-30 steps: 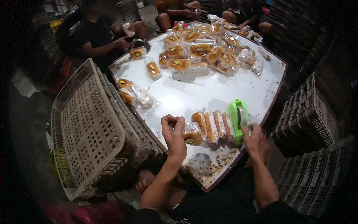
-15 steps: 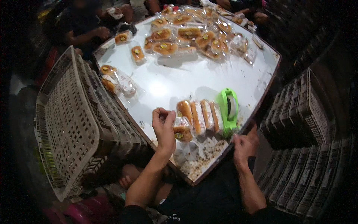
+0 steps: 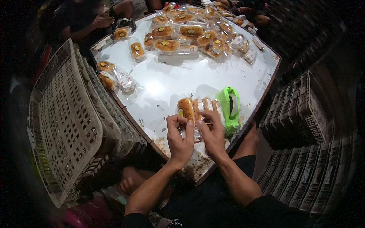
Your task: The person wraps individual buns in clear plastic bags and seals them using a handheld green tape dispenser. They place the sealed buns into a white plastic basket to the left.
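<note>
My two hands are close together over the near corner of the table, at a row of bread rolls in clear plastic. The left hand (image 3: pixel 180 143) is closed, thumb and forefinger pinching at the plastic wrapper of a roll mostly hidden beneath the hands. Right beside it my right hand (image 3: pixel 213 136) has its thumb and forefinger drawn together; what lies between them is hidden. Just beyond the fingers lies a golden wrapped bread roll (image 3: pixel 185 107) with a round yellow sticker. Several wrapped rolls stand on edge to its right, beside a green tape dispenser (image 3: pixel 230 108).
Many wrapped rolls (image 3: pixel 190 31) cover the far part of the white table (image 3: pixel 152 81). A few packets (image 3: pixel 114 78) lie at its left edge. Plastic crates stand left (image 3: pixel 68 114) and right (image 3: pixel 296 110). Other people sit at the far side, one person's hand (image 3: pixel 102 22) at the far left.
My right hand has moved left from beside the tape dispenser to meet the left hand. My left hand has shifted slightly right and nearer, over the rolls.
</note>
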`<state>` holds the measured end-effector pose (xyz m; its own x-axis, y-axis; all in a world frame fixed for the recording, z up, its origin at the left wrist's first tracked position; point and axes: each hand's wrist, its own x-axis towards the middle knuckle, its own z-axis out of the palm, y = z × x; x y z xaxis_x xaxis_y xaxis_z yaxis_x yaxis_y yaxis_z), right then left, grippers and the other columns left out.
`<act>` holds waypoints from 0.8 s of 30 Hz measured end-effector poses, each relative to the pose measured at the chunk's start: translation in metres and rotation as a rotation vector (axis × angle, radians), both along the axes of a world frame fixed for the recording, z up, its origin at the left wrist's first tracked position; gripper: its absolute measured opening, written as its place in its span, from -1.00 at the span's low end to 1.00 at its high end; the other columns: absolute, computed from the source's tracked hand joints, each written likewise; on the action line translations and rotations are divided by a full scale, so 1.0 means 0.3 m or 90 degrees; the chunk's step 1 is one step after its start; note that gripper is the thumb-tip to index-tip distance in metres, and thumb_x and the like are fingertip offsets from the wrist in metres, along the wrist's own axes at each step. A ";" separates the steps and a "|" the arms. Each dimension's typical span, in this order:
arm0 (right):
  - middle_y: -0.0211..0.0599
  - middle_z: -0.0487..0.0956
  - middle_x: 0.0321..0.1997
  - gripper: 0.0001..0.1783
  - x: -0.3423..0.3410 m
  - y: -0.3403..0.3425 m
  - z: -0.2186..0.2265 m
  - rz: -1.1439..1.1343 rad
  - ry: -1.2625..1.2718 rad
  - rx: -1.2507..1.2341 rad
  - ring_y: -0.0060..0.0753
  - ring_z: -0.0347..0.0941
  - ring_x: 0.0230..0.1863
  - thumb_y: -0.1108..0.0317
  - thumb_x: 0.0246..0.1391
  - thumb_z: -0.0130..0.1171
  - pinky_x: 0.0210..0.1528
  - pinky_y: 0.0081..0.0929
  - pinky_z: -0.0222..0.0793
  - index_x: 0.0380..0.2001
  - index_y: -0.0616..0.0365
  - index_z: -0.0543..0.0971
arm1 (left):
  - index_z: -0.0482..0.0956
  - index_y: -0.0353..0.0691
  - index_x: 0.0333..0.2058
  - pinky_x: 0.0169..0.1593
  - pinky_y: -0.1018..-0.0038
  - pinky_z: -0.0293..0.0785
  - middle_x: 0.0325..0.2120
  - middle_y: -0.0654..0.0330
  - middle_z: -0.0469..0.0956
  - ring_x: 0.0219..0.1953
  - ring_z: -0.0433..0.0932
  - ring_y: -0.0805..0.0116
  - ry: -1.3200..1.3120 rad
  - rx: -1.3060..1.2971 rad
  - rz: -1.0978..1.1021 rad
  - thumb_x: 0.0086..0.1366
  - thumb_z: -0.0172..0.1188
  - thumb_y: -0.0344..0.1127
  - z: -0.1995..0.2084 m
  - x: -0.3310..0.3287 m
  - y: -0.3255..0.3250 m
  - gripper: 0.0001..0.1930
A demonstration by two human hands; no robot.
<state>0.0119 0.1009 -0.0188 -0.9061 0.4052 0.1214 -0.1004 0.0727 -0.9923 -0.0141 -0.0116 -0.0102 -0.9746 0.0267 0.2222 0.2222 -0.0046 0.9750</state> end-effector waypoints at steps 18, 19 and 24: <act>-0.15 0.31 0.21 -0.40 0.067 0.050 -0.087 0.367 -0.210 -0.246 -0.32 0.23 0.27 0.03 0.38 -0.08 0.32 -0.37 0.16 0.29 0.18 0.14 | 0.28 -0.18 -0.28 -0.16 0.51 0.44 -0.47 0.28 0.39 -0.42 0.44 0.48 -0.234 0.278 -0.274 0.27 0.13 -0.50 0.080 -0.075 -0.062 -0.82; -0.19 0.32 0.20 -0.42 0.092 0.011 -0.081 0.393 -0.210 -0.281 -0.35 0.24 0.26 0.02 0.40 -0.11 0.30 -0.39 0.16 0.28 0.18 0.16 | 0.28 -0.17 -0.28 -0.16 0.50 0.46 -0.48 0.28 0.39 -0.44 0.45 0.46 -0.315 0.377 -0.206 0.27 0.13 -0.49 0.077 -0.085 -0.073 -0.82; -0.23 0.36 0.10 -0.54 0.049 0.021 -0.105 0.404 -0.181 -0.305 -0.46 0.30 0.15 0.14 0.38 -0.08 0.20 -0.49 0.24 0.18 0.22 0.33 | 0.47 -0.31 -0.12 -0.14 0.39 0.48 -0.38 0.20 0.51 -0.31 0.54 0.38 -0.123 0.238 -0.033 0.43 0.11 -0.08 0.036 -0.158 -0.094 -0.65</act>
